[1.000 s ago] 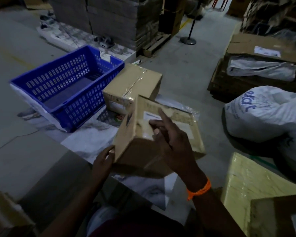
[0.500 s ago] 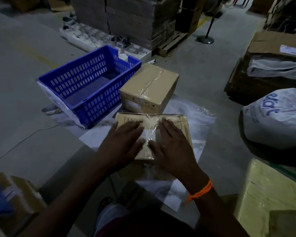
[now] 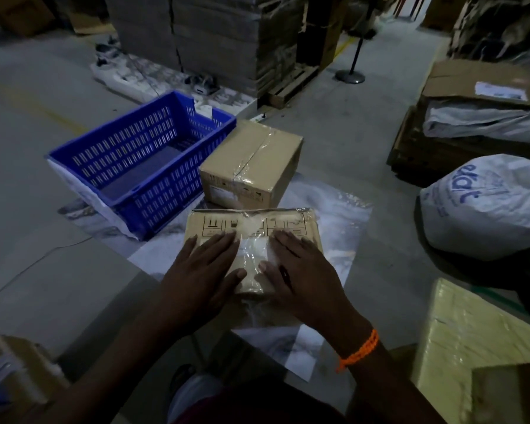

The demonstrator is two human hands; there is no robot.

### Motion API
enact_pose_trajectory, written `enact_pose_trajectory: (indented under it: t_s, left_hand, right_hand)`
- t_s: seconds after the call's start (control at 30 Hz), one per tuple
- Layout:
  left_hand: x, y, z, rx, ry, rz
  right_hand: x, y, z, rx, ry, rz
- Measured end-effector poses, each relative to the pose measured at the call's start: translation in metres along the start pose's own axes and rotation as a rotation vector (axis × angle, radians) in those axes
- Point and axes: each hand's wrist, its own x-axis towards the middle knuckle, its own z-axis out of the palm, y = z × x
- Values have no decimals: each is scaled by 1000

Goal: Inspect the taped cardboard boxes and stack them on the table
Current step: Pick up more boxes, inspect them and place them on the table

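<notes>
A small taped cardboard box with printed handling symbols lies flat on a clear plastic sheet on the floor in front of me. My left hand and my right hand both rest flat on its top, fingers straight, on either side of the shiny tape strip. Just behind it stands a second, taller taped cardboard box, untouched.
An empty blue slotted crate sits left of the boxes. A white printed sack lies at the right, a yellowish wrapped box at the near right. Stacked cartons on a pallet and a stand pole are behind.
A second ago I held the small box tilted up, my right finger pointing at its label. It has since been laid flat on the sheet with both palms pressed on top.
</notes>
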Motion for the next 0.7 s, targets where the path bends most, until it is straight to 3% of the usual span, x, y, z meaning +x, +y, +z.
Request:
enact_pose_trajectory:
  t_s: [0.2,0.6,0.7]
  left_hand:
    - [-42,-12,11,-73,126,88]
    - [-43,-16,23,-233,220,39]
    - [-43,-15,24,-263,250,44]
  right_hand:
    - [-44,15,-2,-34,117,-152]
    - [-50,28,5,21,157,-127]
    - [-54,29,11,80,248,-149]
